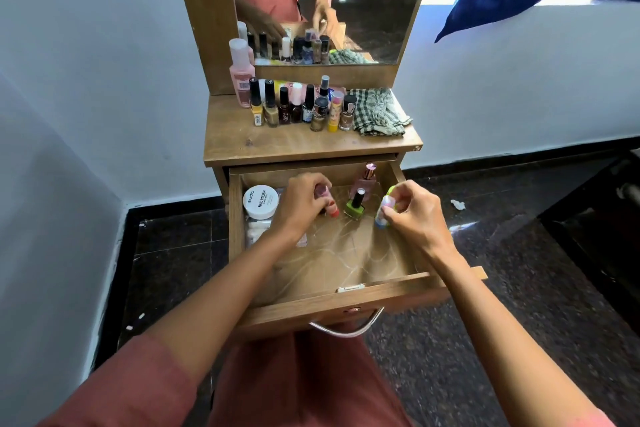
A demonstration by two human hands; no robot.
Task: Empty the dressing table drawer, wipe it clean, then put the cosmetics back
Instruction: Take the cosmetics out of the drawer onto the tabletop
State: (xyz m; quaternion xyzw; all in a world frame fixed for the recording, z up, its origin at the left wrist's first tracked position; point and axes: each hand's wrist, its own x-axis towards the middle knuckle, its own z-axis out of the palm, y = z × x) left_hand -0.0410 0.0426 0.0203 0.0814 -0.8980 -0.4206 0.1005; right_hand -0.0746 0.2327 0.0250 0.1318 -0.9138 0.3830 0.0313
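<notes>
Emptying's maybe two-thirds done imo — inside the open wooden drawer (346, 291) the left hand (301, 198) grips a small red-tipped bottle (333, 211), the right hand (412, 208) pinches a pale green-capped tube (382, 215), white round jar (260, 202) and green polish bottle (355, 207) left in there — wiping looks unstarted.

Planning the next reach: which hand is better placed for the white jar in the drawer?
Left, probably: the left hand lies beside the white jar, though it grips a red tube; the right hand holds a small bottle across the drawer.
</notes>
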